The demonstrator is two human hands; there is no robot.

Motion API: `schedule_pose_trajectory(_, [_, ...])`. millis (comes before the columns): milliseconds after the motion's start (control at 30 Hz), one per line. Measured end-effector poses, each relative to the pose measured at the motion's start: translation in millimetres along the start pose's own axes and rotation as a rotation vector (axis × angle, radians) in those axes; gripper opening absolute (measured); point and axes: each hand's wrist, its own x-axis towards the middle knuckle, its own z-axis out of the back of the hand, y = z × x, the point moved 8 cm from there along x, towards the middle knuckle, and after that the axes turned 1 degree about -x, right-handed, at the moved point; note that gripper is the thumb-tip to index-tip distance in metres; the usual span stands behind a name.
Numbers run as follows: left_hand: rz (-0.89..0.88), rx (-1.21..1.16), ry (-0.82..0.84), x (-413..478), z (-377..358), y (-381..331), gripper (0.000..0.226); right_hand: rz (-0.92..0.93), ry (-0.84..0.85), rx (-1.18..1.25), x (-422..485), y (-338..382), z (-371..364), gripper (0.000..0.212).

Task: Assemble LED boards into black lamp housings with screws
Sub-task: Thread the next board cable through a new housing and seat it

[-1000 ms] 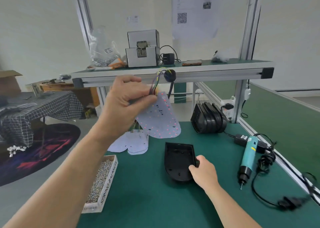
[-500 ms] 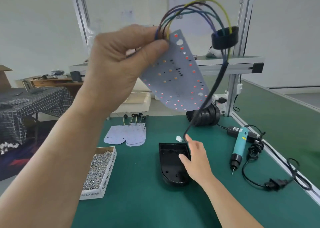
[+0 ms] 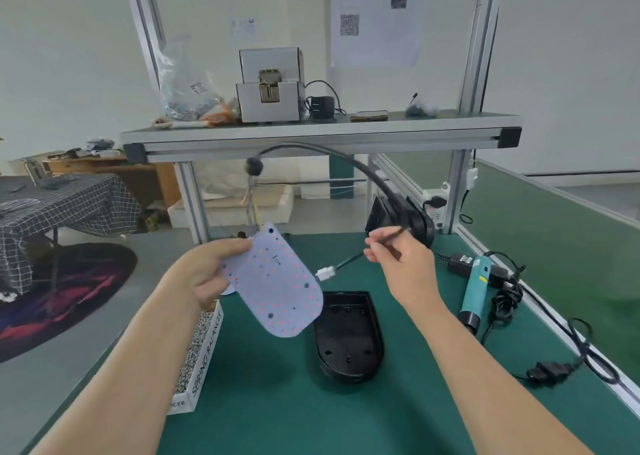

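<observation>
We are holding the LED board (image 3: 277, 286) in our left hand (image 3: 207, 274), thumb on its upper left edge and fingers curled behind it. The board is hanging tilted in the air, its rounded end pointing down to the right, just above the near-left rim of the black housing (image 3: 348, 337). The housing is lying open side up on the green table (image 3: 277, 402), with nothing inside it.

Our right hand (image 3: 405, 267) is pinching the black cable (image 3: 393, 233) between thumb and fingertips. From there the cable is arching up and over to a black ring (image 3: 254, 167), where thin coloured wires (image 3: 251, 205) are dropping to the board's top edge. The cable's free end, with a white plug (image 3: 325, 273), is dangling between our 2 hands.

A box of screws (image 3: 201, 343) is sitting at the table's left edge, partly hidden by our left arm. A teal screwdriver (image 3: 476, 288) is lying to the right, and a stack of housings (image 3: 415, 219) is standing behind our right hand.
</observation>
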Motion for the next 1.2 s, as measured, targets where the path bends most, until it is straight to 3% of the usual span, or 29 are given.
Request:
schedule_pose_trajectory(100, [0.161, -0.299, -0.079, 8, 18, 38, 0.017, 0.045, 0.026, -0.015, 4, 15, 0, 0.015])
schedule_pose_trajectory(167, [0.211, -0.370, -0.119, 11, 25, 58, 0.020, 0.047, 0.044, -0.030, 4, 15, -3, 0.017])
schedule_pose_trajectory(367, [0.306, -0.315, -0.170, 11, 31, 91, 0.014, 0.112, 0.035, -0.149, 3, 0, -14, 0.017])
schedule_pose_trajectory(567, [0.309, -0.422, -0.091, 13, 21, 110, 0.023, 0.125, 0.058, -0.184, 3, -15, -21, 0.011])
schedule_pose_trajectory(867, [0.397, -0.398, -0.123, 16, -26, 142, 0.013, 0.187, 0.339, -0.229, -6, -6, -47, 0.016])
schedule_pose_trajectory(1033, [0.384, -0.411, -0.071, 19, -30, 144, 0.030, 0.096, 0.446, -0.171, -3, -8, -45, 0.018])
schedule_pose_trajectory(1200, [0.383, -0.455, -0.234, 20, -22, 153, 0.029, -0.010, 0.500, -0.082, -3, -14, -45, 0.019])
